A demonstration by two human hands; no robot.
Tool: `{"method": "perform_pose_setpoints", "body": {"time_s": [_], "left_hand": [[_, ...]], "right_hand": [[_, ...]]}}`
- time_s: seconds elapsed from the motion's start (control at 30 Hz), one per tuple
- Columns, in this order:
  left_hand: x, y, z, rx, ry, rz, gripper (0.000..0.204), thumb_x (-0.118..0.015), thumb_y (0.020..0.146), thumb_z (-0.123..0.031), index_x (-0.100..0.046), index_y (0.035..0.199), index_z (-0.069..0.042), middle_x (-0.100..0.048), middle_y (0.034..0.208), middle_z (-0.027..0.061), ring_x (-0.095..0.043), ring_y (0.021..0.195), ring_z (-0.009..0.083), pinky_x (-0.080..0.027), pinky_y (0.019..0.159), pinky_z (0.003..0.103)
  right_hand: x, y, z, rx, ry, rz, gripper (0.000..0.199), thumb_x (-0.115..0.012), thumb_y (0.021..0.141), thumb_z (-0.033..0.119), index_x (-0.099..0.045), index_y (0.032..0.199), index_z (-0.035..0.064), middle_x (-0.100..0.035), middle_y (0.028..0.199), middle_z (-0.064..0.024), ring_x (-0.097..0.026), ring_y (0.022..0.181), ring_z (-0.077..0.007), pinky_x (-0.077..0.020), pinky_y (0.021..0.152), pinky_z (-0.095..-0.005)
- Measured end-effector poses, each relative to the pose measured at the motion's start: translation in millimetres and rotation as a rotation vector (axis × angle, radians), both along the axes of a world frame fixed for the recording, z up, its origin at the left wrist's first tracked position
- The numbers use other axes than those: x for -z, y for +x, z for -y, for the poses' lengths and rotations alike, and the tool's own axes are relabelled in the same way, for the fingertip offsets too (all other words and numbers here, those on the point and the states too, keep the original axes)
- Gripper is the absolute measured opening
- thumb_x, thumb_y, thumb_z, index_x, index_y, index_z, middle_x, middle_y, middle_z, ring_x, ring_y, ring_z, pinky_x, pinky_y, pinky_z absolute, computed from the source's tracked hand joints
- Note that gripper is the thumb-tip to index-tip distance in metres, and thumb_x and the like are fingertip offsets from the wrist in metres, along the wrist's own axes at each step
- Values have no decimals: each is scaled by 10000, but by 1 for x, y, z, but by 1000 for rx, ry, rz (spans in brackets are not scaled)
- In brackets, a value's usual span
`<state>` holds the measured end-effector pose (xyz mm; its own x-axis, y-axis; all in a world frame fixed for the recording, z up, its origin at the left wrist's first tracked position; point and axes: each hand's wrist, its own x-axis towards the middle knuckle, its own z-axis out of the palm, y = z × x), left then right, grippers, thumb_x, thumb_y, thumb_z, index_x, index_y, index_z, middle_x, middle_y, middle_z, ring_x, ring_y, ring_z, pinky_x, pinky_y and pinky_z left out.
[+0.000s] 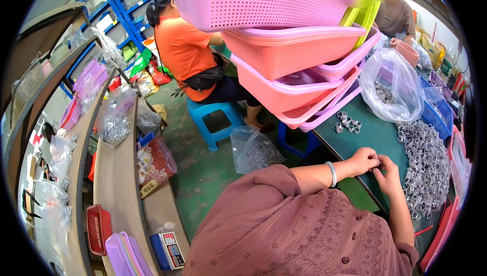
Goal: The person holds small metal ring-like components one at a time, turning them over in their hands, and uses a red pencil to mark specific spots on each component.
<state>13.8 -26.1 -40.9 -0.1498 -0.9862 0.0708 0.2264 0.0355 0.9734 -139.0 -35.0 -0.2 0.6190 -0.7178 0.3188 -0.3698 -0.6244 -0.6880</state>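
My left hand (364,161), with a pale bangle (331,173) on its wrist, meets my right hand (388,174) over the near edge of the green tabletop (373,134). Both are closed, fingertips pinched together. Whatever they hold is too small and too covered to make out. To the right of my right hand spreads a big heap of small silvery metal ring-shaped pieces (425,169). Beyond my left hand lies a small cluster of similar metal pieces (348,123). A clear plastic bag (393,85) with more metal parts stands open at the far side.
Stacked pink, purple and yellow plastic baskets (299,47) tower over the table's far left. A blue basket (436,113) borders the heap. A person in orange (182,47) sits on a blue stool (215,121); another person (395,14) is across. Shelves (116,184) stand left.
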Motion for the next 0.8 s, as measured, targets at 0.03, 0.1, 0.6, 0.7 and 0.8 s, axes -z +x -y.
{"method": "perform_pose_setpoints", "body": {"time_s": [0.03,0.1,0.6,0.7,0.8], "left_hand": [[0,0,0,3,4,-5,105,-572,753,-51,-526,666,-14,-504,670,28,-481,536,87,-398,485,228],[2,-1,1,10,11,-16,108,-574,753,-52,-525,665,-14,-503,668,28,-481,536,88,-400,485,229],[-10,0,-1,8,76,68,119,-581,759,-97,-539,681,-17,-526,647,25,-477,538,87,-402,491,218],[-8,-1,1,10,96,35,120,-583,761,-111,-545,689,-23,-534,649,24,-476,542,84,-404,494,215],[-7,-4,3,27,95,1,114,-580,763,-108,-547,696,-23,-533,651,21,-475,543,82,-402,493,212]], "right_hand": [[0,0,1,-1,-17,-8,309,-587,683,-6,-517,983,-25,-574,838,-144,-574,756,-241,-460,676,-316],[-1,-1,2,-2,-52,-26,301,-591,684,-2,-520,975,-26,-576,838,-144,-575,754,-244,-460,676,-319],[-3,-1,7,19,-86,-58,257,-607,683,20,-544,930,-14,-582,830,-152,-574,760,-264,-456,670,-328],[-2,-1,8,50,-67,-29,257,-609,677,18,-546,924,-9,-583,829,-149,-572,761,-263,-455,661,-326],[-9,-1,5,72,-30,-46,257,-610,674,18,-544,920,-13,-584,828,-146,-571,756,-255,-452,653,-320]]}}
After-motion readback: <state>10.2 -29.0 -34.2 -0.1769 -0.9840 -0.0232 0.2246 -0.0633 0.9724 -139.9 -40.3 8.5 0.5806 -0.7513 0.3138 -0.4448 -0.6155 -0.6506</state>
